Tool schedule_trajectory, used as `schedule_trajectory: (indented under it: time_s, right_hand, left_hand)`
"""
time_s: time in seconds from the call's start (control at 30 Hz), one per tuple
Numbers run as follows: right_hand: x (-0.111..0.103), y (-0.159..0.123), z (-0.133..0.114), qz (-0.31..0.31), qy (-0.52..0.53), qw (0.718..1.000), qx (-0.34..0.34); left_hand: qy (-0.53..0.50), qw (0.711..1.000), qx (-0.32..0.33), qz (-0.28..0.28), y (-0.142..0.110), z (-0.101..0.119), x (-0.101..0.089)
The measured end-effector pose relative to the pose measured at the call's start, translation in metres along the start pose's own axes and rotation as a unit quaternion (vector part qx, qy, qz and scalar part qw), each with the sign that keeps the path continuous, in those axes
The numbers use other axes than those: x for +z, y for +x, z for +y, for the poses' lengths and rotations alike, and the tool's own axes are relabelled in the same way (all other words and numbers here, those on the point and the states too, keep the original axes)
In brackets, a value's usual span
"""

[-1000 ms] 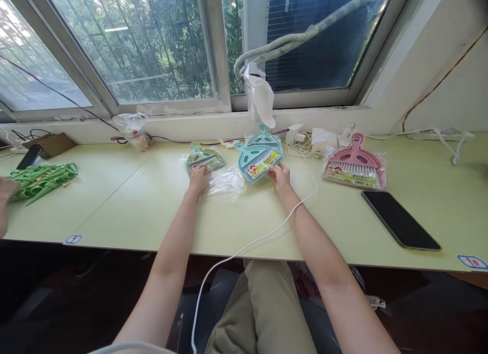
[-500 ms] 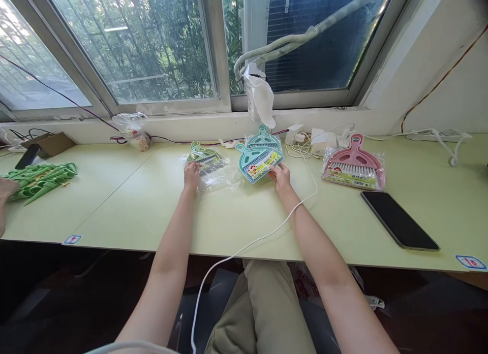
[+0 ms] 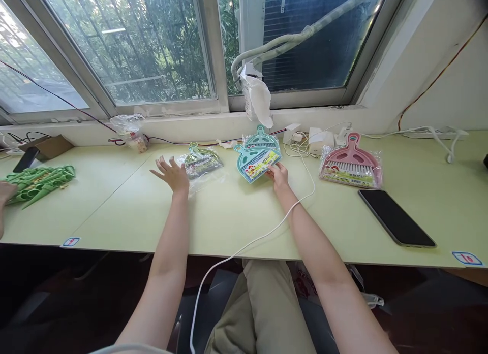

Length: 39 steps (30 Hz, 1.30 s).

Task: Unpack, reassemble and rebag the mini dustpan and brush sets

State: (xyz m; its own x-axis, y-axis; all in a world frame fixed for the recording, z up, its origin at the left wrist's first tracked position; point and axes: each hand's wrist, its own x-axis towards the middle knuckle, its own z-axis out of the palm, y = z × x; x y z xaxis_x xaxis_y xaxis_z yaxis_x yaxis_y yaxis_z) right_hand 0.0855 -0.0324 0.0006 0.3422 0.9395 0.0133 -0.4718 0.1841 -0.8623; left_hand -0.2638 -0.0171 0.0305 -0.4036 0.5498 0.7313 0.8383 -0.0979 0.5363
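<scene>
My left hand (image 3: 172, 174) hovers over the pale green table (image 3: 114, 201) with its fingers spread, holding nothing. Just right of it lies a green dustpan-and-brush set (image 3: 201, 161) in a clear plastic bag. My right hand (image 3: 278, 174) pinches the near edge of a teal dustpan-and-brush set (image 3: 253, 160) that has a yellow label. A second teal set (image 3: 263, 139) lies behind that one.
A pink bagged dustpan set (image 3: 351, 165) and a black phone (image 3: 396, 218) lie at the right. A white cable (image 3: 267, 232) crosses my right wrist. Chargers (image 3: 318, 137) sit by the wall. Green plastic pieces (image 3: 38, 180) and another person's hand (image 3: 4, 191) are at far left.
My left hand let go of the clear plastic bag, lifted, moved left and spread its fingers. The green set has shifted slightly. My right hand stays on the teal set.
</scene>
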Motion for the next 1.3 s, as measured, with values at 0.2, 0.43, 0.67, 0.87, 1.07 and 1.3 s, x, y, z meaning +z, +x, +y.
schedule_trajectory:
  time_s: [0.2, 0.43, 0.67, 0.87, 1.07, 1.3]
  right_hand:
    - [0.001, 0.002, 0.0, 0.005, -0.009, 1.0, 0.011]
    - [0.002, 0.001, -0.001, 0.003, -0.018, 1.0, 0.005]
    - [0.006, -0.003, -0.003, -0.03, -0.017, 0.999, 0.005]
    - [0.016, -0.009, -0.008, -0.089, 0.003, 0.996, -0.016]
    - [0.016, -0.01, -0.006, -0.116, -0.01, 0.993, -0.032]
    - [0.015, -0.008, -0.007, -0.116, -0.001, 0.993, -0.018]
  left_hand:
    - [-0.032, 0.951, 0.119, -0.284, -0.002, 0.028, 0.004]
    - [0.048, 0.9, 0.112, -0.419, -0.026, 0.013, 0.025]
    - [0.001, 0.95, 0.184, -0.252, -0.027, 0.043, 0.017]
    - [-0.143, 0.93, 0.036, -0.335, -0.053, 0.111, 0.003]
    - [-0.104, 0.883, -0.061, -0.454, -0.062, 0.11, 0.011]
    - [-0.333, 0.822, -0.141, -0.44, -0.065, 0.105, 0.027]
